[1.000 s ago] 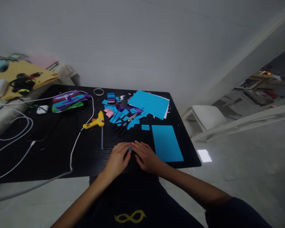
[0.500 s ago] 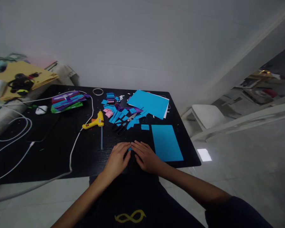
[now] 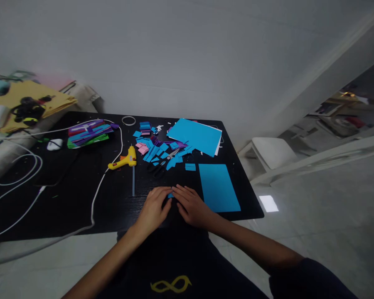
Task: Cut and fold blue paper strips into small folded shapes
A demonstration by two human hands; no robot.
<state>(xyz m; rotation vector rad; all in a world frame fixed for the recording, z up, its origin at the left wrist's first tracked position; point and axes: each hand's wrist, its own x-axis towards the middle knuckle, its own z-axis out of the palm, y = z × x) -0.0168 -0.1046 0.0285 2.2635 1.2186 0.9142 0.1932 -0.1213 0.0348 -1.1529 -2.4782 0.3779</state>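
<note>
A small blue paper piece (image 3: 171, 195) lies at the table's front edge, mostly hidden beneath my fingertips. My left hand (image 3: 154, 207) presses on it from the left, fingers together. From the right, my right hand (image 3: 191, 205) presses on the same piece, its fingertips meeting those of the left. Beyond the hands are black-handled scissors (image 3: 158, 168) among cut blue, pink and purple paper pieces (image 3: 151, 153). A blue sheet (image 3: 220, 187) lies right of my right hand. Further back, another blue sheet (image 3: 196, 136) rests over white paper.
The black table (image 3: 71, 207) also bears a yellow glue gun (image 3: 124, 159), a thin grey stick (image 3: 133, 181), a stack of coloured strips (image 3: 89, 133), a white case (image 3: 54, 144) and a loose white cable (image 3: 96, 193). A white chair (image 3: 272, 151) stands to the right.
</note>
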